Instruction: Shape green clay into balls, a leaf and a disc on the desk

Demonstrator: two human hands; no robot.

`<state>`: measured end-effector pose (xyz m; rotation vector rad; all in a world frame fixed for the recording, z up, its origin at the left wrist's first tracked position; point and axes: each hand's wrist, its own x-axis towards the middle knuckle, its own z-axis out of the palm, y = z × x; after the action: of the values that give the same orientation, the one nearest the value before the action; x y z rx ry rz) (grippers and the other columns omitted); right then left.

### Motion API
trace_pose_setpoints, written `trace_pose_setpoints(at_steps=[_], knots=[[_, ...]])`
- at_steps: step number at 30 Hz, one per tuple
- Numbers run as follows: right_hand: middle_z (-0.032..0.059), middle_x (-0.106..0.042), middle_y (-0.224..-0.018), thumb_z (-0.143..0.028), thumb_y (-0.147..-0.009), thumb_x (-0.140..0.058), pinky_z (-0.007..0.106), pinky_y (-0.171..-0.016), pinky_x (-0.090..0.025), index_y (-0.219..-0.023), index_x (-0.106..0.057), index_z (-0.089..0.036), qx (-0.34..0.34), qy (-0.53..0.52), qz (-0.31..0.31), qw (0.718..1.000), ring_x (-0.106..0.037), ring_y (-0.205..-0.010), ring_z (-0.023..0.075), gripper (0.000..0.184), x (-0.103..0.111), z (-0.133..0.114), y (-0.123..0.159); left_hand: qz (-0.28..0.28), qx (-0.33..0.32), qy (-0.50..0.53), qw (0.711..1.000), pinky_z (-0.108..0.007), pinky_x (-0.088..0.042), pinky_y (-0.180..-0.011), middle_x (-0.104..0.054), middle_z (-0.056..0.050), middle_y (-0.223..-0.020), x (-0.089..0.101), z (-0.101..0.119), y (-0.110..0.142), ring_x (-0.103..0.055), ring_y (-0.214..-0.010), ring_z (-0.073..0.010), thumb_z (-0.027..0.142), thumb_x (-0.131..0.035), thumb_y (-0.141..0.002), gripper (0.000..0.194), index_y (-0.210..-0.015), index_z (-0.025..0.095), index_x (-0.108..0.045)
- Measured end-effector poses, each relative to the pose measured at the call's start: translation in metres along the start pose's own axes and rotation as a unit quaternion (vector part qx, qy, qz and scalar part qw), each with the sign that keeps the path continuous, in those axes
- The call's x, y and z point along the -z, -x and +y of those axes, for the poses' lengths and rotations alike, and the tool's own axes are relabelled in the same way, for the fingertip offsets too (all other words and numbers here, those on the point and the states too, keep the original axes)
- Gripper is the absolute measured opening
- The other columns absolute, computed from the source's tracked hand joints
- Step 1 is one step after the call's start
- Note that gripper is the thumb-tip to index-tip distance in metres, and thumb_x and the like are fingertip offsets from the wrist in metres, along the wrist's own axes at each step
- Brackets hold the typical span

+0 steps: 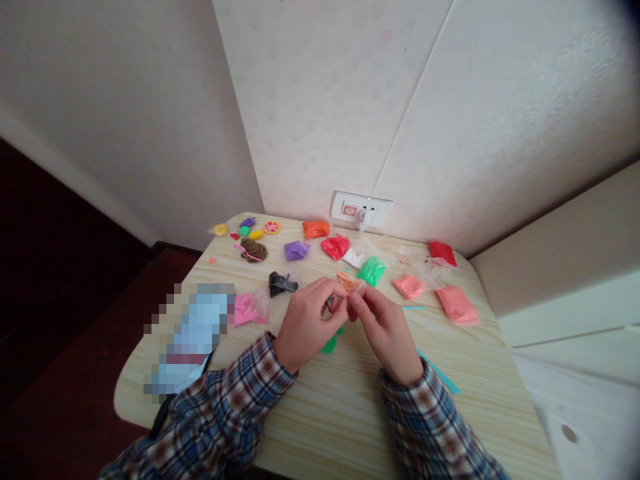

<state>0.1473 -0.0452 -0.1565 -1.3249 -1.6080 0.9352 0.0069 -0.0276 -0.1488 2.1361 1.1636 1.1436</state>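
Note:
Over the middle of the table, my left hand (307, 323) and my right hand (389, 328) meet, fingertips pinched together. Whatever sits between them is small and mostly hidden by the fingers. Just beyond the fingertips shows a peach-orange packet (346, 281); whether they touch it I cannot tell. Beneath my left hand is a green piece (329, 345), partly covered. A bag of green clay (371, 271) lies behind my right hand. Left of my left hand are a bag of black clay (282, 283) and a bag of pink clay (246, 309).
A blurred-out phone-like object (193, 340) lies at the left. Small shaped pieces, including a round red-and-yellow slice (272, 228), sit at the back left. Purple (297, 251), red (335, 247) and coral (457, 304) packets are spread around. A turquoise strip (440, 372) lies near my right wrist. A wall socket (361, 209) is behind.

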Motion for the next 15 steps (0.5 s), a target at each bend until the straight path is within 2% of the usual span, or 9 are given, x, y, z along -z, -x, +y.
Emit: trace_pose_setpoints(at_steps=[6, 9, 12, 15], knots=[[-0.0003, -0.052, -0.060, -0.035, -0.092, -0.041, 0.027, -0.056, -0.036, -0.069, -0.054, -0.019, 0.030, 0.062, 0.036, 0.997, -0.049, -0.058, 0.0136, 0.031, 0.0028, -0.0021, 0.0001, -0.023, 0.012, -0.028, 0.999, -0.023, -0.039, -0.059, -0.056, 0.002, -0.070, 0.0011, 0.0019, -0.0003, -0.051, -0.063, -0.0116, 0.018, -0.057, -0.082, 0.005, -0.086, 0.017, -0.060], [0.0001, -0.054, -0.061, -0.034, -0.092, -0.042, 0.027, -0.056, -0.037, -0.068, -0.054, -0.019, 0.039, 0.061, 0.041, 0.997, -0.049, -0.058, 0.0136, 0.030, 0.0032, -0.0047, 0.0014, -0.031, -0.001, -0.014, 0.999, -0.023, -0.038, -0.058, -0.057, 0.001, -0.068, 0.0035, 0.0032, -0.0009, -0.049, -0.060, -0.0107, 0.019, -0.052, -0.087, 0.014, -0.076, 0.017, -0.059], [0.0005, -0.056, -0.062, -0.032, -0.092, -0.042, 0.027, -0.057, -0.038, -0.067, -0.054, -0.019, 0.049, 0.035, 0.031, 0.998, -0.050, -0.059, 0.0134, 0.030, 0.0007, -0.0076, 0.0044, -0.010, 0.019, 0.003, 1.000, -0.022, -0.036, -0.055, -0.053, 0.003, -0.062, 0.0068, 0.0031, -0.0025, -0.046, -0.056, -0.0094, 0.017, -0.052, -0.086, 0.019, -0.068, 0.017, -0.055], [0.0000, -0.055, -0.061, -0.033, -0.092, -0.043, 0.027, -0.058, -0.037, -0.065, -0.053, -0.019, 0.045, 0.013, 0.020, 0.999, -0.050, -0.059, 0.0131, 0.032, -0.0035, -0.0099, 0.0079, 0.036, 0.079, 0.005, 0.996, -0.022, -0.033, -0.053, -0.046, 0.005, -0.056, 0.0095, 0.0018, -0.0048, -0.043, -0.053, -0.0089, 0.014, -0.053, -0.082, 0.020, -0.063, 0.017, -0.051]])
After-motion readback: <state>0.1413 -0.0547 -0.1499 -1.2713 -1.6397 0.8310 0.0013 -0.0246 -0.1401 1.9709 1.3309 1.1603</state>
